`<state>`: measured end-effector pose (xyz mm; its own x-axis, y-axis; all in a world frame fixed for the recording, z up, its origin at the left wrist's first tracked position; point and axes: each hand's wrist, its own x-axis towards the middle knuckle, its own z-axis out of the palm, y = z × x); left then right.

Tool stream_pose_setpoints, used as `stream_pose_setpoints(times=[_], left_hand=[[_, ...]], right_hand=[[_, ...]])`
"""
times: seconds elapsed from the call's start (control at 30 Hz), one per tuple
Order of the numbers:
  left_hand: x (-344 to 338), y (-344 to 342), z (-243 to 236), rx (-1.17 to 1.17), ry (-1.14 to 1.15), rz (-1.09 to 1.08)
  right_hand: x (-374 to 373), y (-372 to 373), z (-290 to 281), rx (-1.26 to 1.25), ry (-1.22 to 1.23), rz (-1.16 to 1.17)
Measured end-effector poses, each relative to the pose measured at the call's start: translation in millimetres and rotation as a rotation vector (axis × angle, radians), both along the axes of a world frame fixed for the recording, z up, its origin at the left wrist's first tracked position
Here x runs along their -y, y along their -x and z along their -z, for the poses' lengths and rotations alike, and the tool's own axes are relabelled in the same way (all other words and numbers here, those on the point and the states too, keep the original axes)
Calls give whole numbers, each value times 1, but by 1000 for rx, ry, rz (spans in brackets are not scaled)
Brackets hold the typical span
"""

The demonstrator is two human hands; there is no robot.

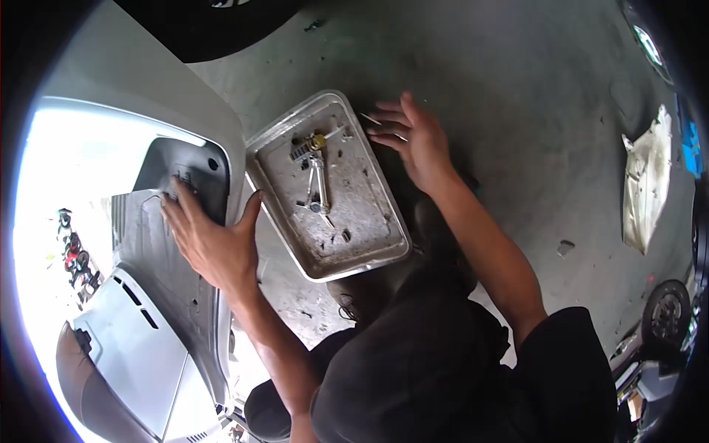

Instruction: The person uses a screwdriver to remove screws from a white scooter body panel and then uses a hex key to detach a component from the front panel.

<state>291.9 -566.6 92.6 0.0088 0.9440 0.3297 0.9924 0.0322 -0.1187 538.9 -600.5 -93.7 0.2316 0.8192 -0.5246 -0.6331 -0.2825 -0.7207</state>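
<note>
My left hand (pixel 214 240) is spread, thumb apart, with its fingertips by a dark recess (pixel 210 166) in the pale vehicle body; contact is unclear. To the right of a metal tray (pixel 399 221), my right hand (pixel 425 144) is raised with loosely bent fingers. A thin pale stick (pixel 371 119) runs among those fingers, and it appears lightly held. Inside the tray are a ratchet-like chrome tool (pixel 319 181), a yellowish metal fitting (pixel 317 142), a dark ribbed piece (pixel 301 153) and several small bits of hardware.
The vehicle's body panel (pixel 170 96) borders the left, with a tyre (pixel 221 33) at the top. A torn whitish panel (pixel 647 184) lies on the grey floor at the right. A wheel (pixel 665 310) stands at the lower right. My dark-clothed knees are below the tray.
</note>
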Motion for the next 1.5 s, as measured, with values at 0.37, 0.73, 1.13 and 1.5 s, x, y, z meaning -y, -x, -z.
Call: stream_pose_setpoints(times=[0.37, 0.73, 1.13, 1.5], left_hand=[[-11, -10, 2, -117, 66, -57], [11, 13, -79, -395, 685, 386], [91, 93, -21, 115, 327, 564], [251, 218, 19, 1605, 43, -275]], right_hand=[[-144, 183, -55, -532, -152, -101], [24, -32, 14, 705, 23, -205], [146, -73, 60, 1393, 121, -673], [99, -92, 75, 1342, 123, -939]])
